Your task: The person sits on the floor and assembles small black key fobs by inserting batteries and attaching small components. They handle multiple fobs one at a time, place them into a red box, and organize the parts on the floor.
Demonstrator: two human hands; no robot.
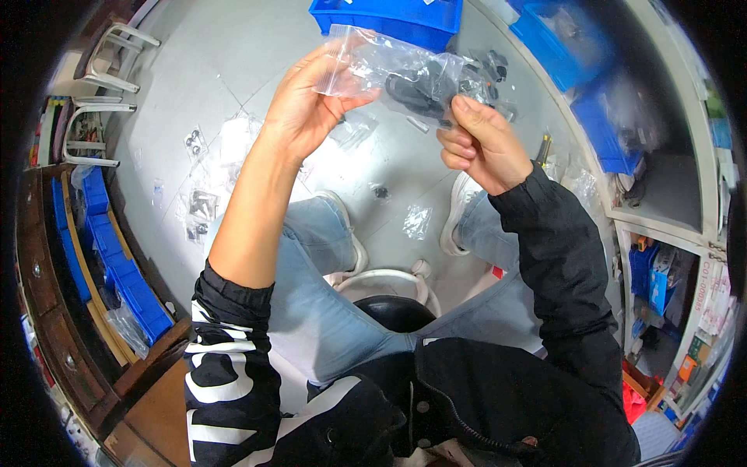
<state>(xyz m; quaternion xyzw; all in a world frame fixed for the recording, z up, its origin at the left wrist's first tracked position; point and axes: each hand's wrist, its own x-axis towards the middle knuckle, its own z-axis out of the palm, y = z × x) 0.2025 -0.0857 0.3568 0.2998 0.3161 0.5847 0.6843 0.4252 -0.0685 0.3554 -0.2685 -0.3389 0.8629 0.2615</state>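
A clear plastic zip bag [372, 58] is stretched out between my two hands, above the floor. My left hand [305, 100] has hold of its left end, by the zip strip, with the fingers partly behind the film and the thumb along the lower edge. At the other end, my right hand [486, 144] pinches the bag's lower right corner between thumb and curled fingers. A black rounded object [420, 87] shows through the film; I cannot tell its kind. Beyond the right end, small dark parts [492, 68] show blurred.
A blue bin [389, 17] stands on the floor ahead. Small bags of parts [201, 210] lie scattered at left. Blue trays [117, 261] line a wooden drawer unit, and white stools [92, 148] stand beyond it. On the right is a white shelf unit [661, 226] with blue bins [603, 128].
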